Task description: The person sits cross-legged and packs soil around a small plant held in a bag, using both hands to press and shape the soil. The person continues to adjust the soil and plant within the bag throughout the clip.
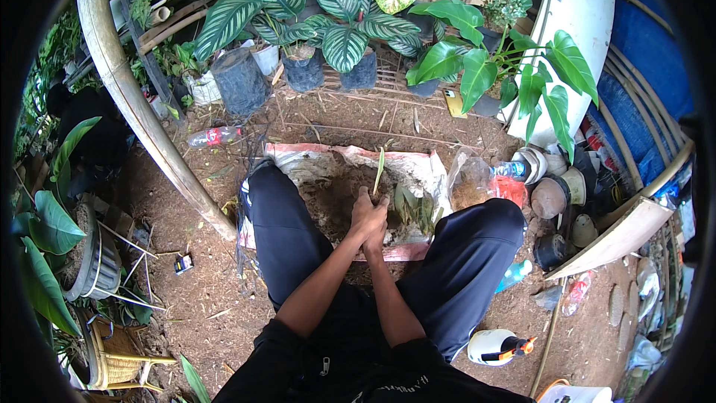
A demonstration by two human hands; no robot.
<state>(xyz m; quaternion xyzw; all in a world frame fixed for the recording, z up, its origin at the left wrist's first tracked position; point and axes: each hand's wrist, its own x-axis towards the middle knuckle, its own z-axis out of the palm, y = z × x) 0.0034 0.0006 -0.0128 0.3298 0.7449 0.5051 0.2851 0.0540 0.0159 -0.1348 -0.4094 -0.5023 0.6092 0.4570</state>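
Observation:
My hands are together over a white sack [298, 155] spread on the ground between my knees. A slim plant cutting [380, 168] with one upright green leaf rises from between my fingers. My left hand [362, 216] is closed at its base, and my right hand [381, 218] is pressed against it, also closed there. The lower part of the cutting is hidden by my fingers. Dark soil [332, 194] lies on the sack beside my left hand. Several leafy cuttings [414, 209] lie on the sack just right of my hands.
Potted plants in black bags [303, 71] line the far side. Plastic bottles [215, 136], stacked pots [550, 198] and a spray bottle [492, 347] lie about. A bamboo pole [149, 119] slants at left. A phone [455, 103] rests at the back.

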